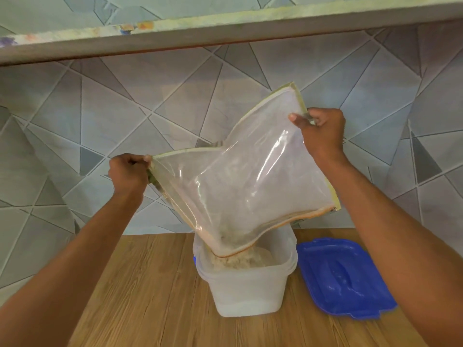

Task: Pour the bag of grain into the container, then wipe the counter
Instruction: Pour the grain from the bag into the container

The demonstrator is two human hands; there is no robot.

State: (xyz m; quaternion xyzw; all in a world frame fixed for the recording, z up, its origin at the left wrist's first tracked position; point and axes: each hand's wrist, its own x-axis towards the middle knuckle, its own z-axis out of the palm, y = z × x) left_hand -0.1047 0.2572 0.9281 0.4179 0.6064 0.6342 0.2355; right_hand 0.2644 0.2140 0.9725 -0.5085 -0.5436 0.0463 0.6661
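Pouring was underway: the clear bag [250, 176] hung tilted over the white container [246, 294], its low open corner dipped inside the rim, grain [240, 259] piled below it. Left hand [129, 172] pinched the bag's left upper corner at the seam; right hand [323, 131] pinched the higher right edge, so each grip was pressed onto the bag. Bag looked almost empty (only a little grain left near the mouth), so likely light now, but the film is thin, limp and probably slick; best held at the stiffer taped seams, as here. Container sat on the wooden tabletop [150, 296], the blue lid [343, 279] lay just beside it to the right. Wiping not yet started; no cloth visible.
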